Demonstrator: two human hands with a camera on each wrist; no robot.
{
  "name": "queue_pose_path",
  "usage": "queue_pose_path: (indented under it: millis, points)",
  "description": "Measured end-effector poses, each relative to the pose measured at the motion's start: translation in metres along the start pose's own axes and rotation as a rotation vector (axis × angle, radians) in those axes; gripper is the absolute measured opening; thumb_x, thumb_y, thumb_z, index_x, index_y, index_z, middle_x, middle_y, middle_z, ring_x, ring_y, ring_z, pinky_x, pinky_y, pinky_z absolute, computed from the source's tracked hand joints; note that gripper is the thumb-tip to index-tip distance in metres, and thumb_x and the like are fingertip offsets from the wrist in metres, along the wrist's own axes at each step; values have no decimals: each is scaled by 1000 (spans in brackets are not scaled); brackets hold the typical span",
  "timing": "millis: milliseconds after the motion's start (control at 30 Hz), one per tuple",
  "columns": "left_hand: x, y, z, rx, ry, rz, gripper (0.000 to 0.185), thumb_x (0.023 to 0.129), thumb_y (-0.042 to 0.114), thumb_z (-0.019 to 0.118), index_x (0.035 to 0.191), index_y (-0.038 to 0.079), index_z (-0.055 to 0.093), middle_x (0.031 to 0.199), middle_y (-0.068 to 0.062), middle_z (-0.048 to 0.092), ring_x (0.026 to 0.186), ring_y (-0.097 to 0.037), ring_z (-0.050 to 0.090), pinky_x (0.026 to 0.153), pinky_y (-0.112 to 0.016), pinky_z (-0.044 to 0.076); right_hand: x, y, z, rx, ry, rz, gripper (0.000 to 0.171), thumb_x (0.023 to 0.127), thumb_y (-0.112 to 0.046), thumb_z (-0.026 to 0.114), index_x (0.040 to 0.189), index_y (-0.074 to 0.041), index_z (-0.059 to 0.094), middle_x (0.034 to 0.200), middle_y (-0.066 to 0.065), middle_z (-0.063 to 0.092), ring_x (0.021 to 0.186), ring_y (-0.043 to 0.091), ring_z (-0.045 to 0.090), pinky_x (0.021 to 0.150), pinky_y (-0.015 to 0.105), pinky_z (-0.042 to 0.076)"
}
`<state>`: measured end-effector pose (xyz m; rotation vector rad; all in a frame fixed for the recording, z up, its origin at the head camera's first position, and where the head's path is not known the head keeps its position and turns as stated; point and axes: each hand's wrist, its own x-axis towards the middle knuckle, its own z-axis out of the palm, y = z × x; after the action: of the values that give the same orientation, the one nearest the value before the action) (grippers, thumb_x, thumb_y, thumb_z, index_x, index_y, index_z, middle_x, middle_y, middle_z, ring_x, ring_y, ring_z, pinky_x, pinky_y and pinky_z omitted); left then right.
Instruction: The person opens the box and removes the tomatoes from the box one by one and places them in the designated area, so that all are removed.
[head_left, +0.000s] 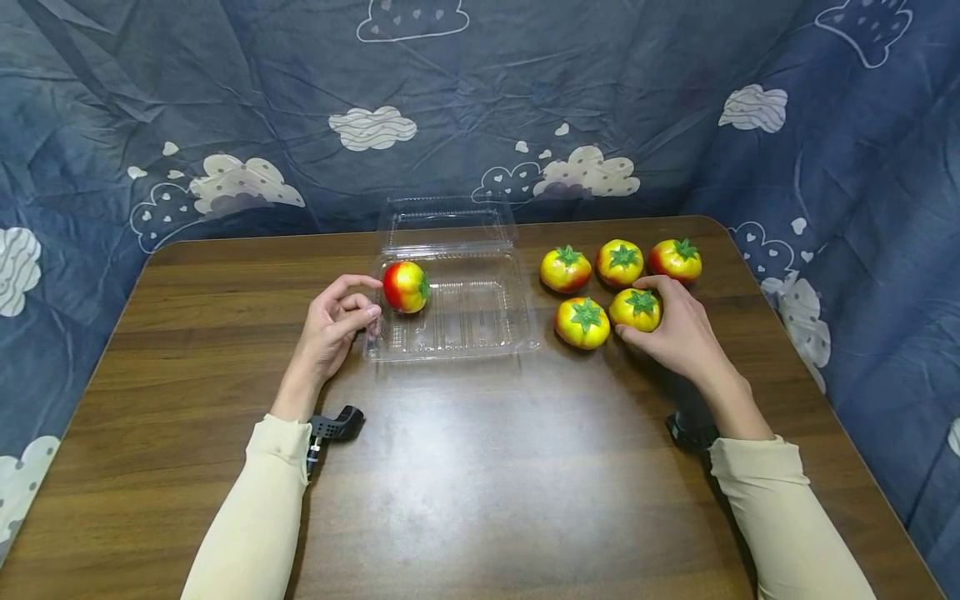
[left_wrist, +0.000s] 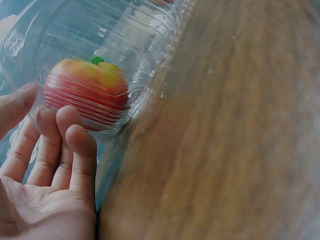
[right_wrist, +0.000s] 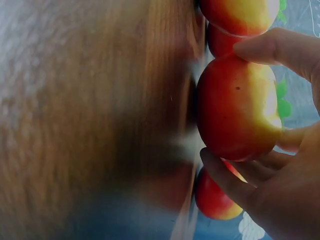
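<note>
A clear plastic clamshell container lies on the table with its lid raised behind. Inside its left end rests a red-and-yellow tomato with a green leafy top, tipped on its side. My left hand holds the container's left rim between thumb and curled fingers; in the left wrist view, the tomato shows through the ribbed wall close to the fingertips. On the right, my right hand grips another tomato from its right side. The right wrist view shows thumb and fingers around that tomato.
Beside the gripped tomato sits a tomato, and behind it stand a tomato, a tomato and a tomato in a row. The brown wooden table ends at a blue cloud-patterned cloth.
</note>
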<state>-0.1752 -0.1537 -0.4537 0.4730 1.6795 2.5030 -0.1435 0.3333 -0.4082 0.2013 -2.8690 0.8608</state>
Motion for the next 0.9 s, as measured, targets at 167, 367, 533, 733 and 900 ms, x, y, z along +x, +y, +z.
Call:
queue_pose_path:
  millis: [167,367,533,733,900]
  points:
    - [0,0,1,2,2,0,37,90,-13,60,125,-10,51,71,-12,63,56,-22,59,55,-27,55,0,1,1,27,8,23,77,76,-27,84,135,-4,40,127,19,55,114,38,52,99,56,40]
    - [0,0,0,-2,-2,1,37,90,-14,59,126,-12,49,72,-12,63,56,-22,60,54,-27,55,0,0,2,46,13,25,83,76,-27,85,138,-5,35,125,20,56,115,39,53,98,54,40]
    - [0,1,1,-2,-4,3,37,90,-14,58,126,-11,50,72,-12,63,55,-21,60,54,-27,55,1,-1,0,46,6,33,87,76,-30,85,141,-5,33,128,20,56,117,38,53,101,56,40]
    - [-1,1,0,-6,-2,-2,37,90,-14,59,126,-11,50,72,-12,63,56,-21,60,54,-27,55,1,-4,-2,43,-7,48,84,79,-35,82,142,-5,35,129,20,56,120,37,52,103,56,39]
    - [-1,0,1,-5,-3,2,38,90,-13,59,126,-12,49,72,-12,63,56,-21,60,54,-27,55,0,-7,-4,51,14,48,81,80,-41,81,140,-7,40,129,17,56,119,36,54,103,55,39]
